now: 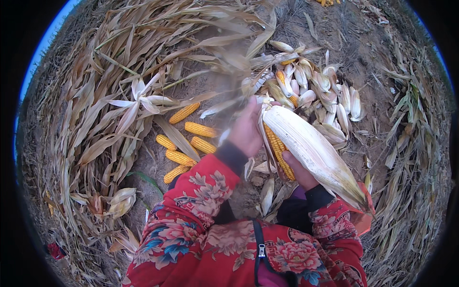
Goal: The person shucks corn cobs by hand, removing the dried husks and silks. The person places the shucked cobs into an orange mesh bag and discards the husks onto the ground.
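An ear of corn [277, 150] with yellow kernels is held in front of my body, its husk partly peeled back. One broad pale husk flap [304, 145] spreads from the stalk end down to the right. My left hand [247, 125] grips the ear near its stalk end, the fingers partly hidden behind it. Lower down, my right hand [299, 170] holds the ear, thumb against the kernels and the other fingers hidden under the husk. To the left, several bare corn cobs with kernels [182, 157] lie on the soil.
A pile of ears still in husk [315, 89] lies beyond my hands to the right. Dry corn stalks and leaves [104, 107] heap up on the left, with more dry stalks [412, 172] at right. An orange-red object [362, 220] is beside my right sleeve, partly hidden.
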A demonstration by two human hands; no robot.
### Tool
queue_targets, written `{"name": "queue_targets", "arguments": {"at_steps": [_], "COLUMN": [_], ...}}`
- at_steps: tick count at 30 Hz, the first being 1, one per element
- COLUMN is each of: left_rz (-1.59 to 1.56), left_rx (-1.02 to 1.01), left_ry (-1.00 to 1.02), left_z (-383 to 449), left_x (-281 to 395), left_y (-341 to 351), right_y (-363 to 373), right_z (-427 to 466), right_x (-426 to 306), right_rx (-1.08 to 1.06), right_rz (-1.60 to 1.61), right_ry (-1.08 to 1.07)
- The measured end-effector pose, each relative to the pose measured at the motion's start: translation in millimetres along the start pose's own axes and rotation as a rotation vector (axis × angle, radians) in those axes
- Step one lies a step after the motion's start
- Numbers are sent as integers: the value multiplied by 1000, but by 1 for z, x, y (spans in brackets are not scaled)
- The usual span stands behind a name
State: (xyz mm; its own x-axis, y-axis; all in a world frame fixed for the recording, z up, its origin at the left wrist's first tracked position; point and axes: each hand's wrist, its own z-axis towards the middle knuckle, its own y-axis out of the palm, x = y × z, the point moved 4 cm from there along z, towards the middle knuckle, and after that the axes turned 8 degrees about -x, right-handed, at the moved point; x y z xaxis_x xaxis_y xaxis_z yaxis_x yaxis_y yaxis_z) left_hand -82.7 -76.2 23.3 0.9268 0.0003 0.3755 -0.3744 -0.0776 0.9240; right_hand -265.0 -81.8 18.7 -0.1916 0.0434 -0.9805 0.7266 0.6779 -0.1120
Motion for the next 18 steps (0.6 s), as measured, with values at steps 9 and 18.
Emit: {"name": "queue_targets", "arguments": {"at_steps": [9,18], "left_rz": [135,179], "left_rx": [86,169], "left_ry": [15,78], "left_z": [1,6], "left_x": [-4,-3], "left_y": [0,-1], "right_y": [22,19], "right_z": [-1,7], "right_x": [10,-1], "right_rx": [-33,-85], "right_rz": [-157,-77], "right_ry": [-51,-13]}}
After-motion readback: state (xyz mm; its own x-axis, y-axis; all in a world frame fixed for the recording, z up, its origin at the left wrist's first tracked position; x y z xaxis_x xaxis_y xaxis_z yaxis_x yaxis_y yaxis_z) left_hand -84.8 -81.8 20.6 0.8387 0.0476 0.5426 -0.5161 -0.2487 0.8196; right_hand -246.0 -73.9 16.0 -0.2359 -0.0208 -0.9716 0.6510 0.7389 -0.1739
